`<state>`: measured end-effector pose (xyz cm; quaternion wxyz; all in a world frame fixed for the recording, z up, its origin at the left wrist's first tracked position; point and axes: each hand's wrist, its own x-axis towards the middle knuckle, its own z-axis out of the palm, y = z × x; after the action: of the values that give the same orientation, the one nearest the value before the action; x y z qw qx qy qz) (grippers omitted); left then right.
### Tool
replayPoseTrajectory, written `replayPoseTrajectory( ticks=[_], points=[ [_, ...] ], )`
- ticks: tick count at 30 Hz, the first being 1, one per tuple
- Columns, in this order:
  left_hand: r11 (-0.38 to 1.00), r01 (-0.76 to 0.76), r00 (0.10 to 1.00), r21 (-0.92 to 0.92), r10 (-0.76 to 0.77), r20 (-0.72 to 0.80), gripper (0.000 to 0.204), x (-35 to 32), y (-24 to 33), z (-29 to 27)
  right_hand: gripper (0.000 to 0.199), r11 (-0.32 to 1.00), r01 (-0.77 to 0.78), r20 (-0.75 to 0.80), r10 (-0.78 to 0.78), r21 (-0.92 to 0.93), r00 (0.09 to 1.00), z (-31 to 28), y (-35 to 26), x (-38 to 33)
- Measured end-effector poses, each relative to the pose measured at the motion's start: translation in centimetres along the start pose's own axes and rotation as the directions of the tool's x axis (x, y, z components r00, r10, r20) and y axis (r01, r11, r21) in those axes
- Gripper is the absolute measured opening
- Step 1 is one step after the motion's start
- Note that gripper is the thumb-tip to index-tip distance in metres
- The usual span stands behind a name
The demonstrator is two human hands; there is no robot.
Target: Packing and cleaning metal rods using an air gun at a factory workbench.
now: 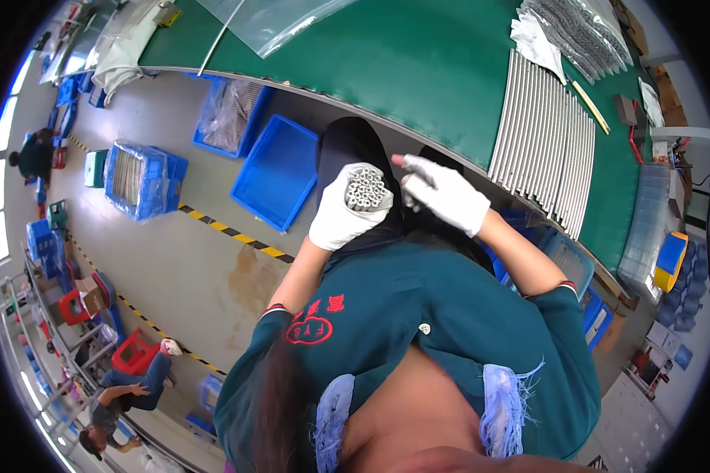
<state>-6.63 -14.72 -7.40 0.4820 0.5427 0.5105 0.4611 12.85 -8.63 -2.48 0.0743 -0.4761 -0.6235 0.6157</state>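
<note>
My left hand [345, 206], in a white glove, is wrapped round a bundle of thin metal tubes [366, 189] above my lap. Their round hollow ends face up; the rest of their length is hidden. My right hand [443, 193], in a white glove that leaves a fingertip bare, is just right of the bundle and apart from it. Its fingers are stretched out and nothing shows in them. On the green table [386, 71] to the right lies a row of long metal tubes [540, 142], side by side.
An empty-looking blue crate [274, 175] stands on the floor left of my legs. Behind it is a blue crate with plastic-wrapped tubes [230, 114]. Clear plastic sheeting [280, 20] and a bag of metal parts [580, 35] lie on the table. A person [122, 402] sits at lower left.
</note>
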Motion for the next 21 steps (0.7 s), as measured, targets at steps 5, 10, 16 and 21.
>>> replayPoseTrajectory(
  ticks=[5, 10, 16, 21],
  points=[
    [0.987, 0.107, 0.992, -0.120, -0.097, 0.084, 0.059, -0.4, 0.2, 0.1, 0.084, 0.900, 0.262, 0.119, -0.235, -0.348, 0.965, 1.0, -1.8, -1.1],
    [1.000, -0.001, 0.999, 0.014, 0.001, -0.036, 0.053, -1.7, -0.5, 1.3, 0.078, 0.902, 0.176, 0.192, -0.106, -0.395, 0.976, 0.8, -3.2, -1.2],
    [0.930, 0.220, 0.975, -0.293, -0.214, 0.052, 0.048, -2.2, 0.2, 2.0, 0.073, 0.979, 0.190, 0.268, -0.203, 0.076, 0.942, 0.4, -1.3, -1.6],
    [0.840, 0.359, 0.926, -0.407, -0.377, 0.039, 0.043, -3.3, -2.9, 2.0, 0.070, 0.994, 0.107, 0.331, -0.113, 0.036, 0.937, 0.3, -1.8, -1.7]
  ],
)
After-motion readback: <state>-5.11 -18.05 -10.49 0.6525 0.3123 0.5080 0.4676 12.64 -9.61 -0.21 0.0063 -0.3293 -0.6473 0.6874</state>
